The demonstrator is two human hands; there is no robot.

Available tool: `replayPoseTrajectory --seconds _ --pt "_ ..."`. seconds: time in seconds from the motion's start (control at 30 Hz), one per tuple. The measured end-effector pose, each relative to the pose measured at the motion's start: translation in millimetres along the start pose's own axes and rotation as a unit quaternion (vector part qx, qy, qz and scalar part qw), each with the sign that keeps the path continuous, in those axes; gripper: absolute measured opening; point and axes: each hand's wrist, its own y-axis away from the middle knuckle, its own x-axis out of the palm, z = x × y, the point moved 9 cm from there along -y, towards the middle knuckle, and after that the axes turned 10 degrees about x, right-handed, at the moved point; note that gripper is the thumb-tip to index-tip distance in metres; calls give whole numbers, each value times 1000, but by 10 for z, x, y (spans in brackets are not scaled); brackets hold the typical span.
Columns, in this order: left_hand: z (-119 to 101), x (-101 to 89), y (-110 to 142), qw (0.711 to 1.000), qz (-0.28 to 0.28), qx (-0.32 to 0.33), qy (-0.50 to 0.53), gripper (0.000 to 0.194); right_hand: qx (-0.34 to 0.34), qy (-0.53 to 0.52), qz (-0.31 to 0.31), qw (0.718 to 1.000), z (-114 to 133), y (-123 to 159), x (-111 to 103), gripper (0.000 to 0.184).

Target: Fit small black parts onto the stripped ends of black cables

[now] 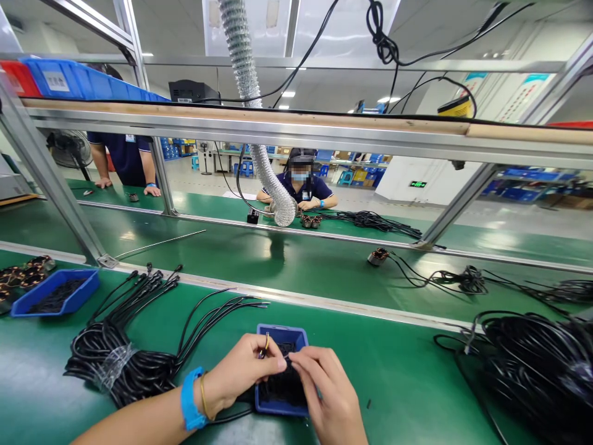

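My left hand (pixel 243 371) is closed in a pinch on thin wires (pixel 264 347); a dark and yellowish wire end sticks up between its fingers. A black cable shows beneath that wrist. My right hand (pixel 328 389) meets it fingertip to fingertip, pinching something small that I cannot make out. Both hands are above a small blue bin (pixel 281 409) filled with short black pieces that look like tubing. To the left lies a tied bundle of black cables (pixel 104 358), some ends with connectors, others with stripped wires.
Another blue bin (pixel 90 287) stands at far left beside copper-wound coils (pixel 32 272). A large coil of black cable (pixel 528 364) lies right. Behind runs a green conveyor belt (pixel 222 250) with a wired coil (pixel 378 256). A flexible silver duct (pixel 264 167) hangs mid-frame; two people are across the line.
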Motion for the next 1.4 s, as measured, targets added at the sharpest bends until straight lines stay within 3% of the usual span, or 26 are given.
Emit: replayPoseTrajectory --seconds 0.13,0.27,0.37,0.87,1.03,1.2,1.3,1.4 --pt "-24 22 13 1000 18 10 -12 29 -8 -16 30 999 -15 6 16 37" --pt "-60 45 17 1000 21 12 17 22 75 -64 -29 995 -99 -43 -98 23" --pt "-51 62 13 999 24 3 32 16 74 -51 -59 994 -63 -59 -135 19" --pt "-76 64 15 999 35 19 4 20 43 -27 18 999 -18 -51 23 24" --pt "-75 35 24 999 25 39 16 15 142 -95 62 983 -179 -48 73 15" --pt "-45 8 23 998 15 61 18 19 279 -213 77 933 -399 56 309 25" --pt "-66 -2 22 997 8 69 17 20 306 -249 71 916 -425 76 363 32" --pt "-110 -13 23 997 3 72 17 16 305 -235 101 918 -369 36 250 34"
